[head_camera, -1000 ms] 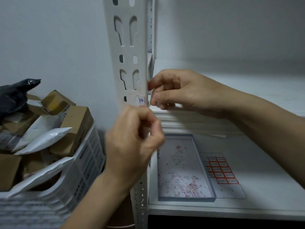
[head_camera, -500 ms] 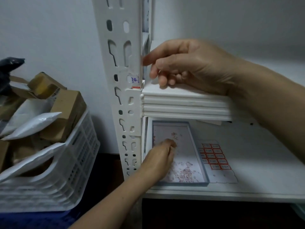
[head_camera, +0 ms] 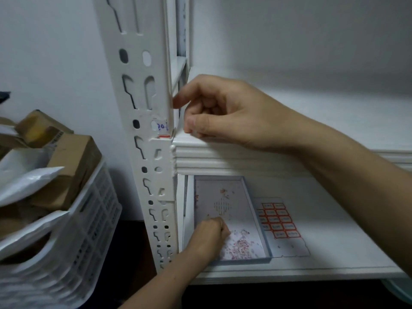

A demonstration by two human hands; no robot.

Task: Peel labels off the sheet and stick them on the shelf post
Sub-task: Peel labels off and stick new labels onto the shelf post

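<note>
I saw the shelf post (head_camera: 138, 108) upright at centre, with a label (head_camera: 161, 127) on its face just above the upper shelf (head_camera: 334, 121). The basket (head_camera: 89, 219) sat left of the post, with parcels (head_camera: 73, 157) piled in it. On the lower shelf (head_camera: 345, 237), a tray (head_camera: 254, 210) lay right of the post. The label sheet (head_camera: 278, 221) lay beside it, seemingly touching. The left hand (head_camera: 211, 237) was in the tray.

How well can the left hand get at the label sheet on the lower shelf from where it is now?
Probably yes. The left hand is in the shallow tray, and the label sheet lies just right of it, uncovered. Only that tray's low wall stands between them.
</note>
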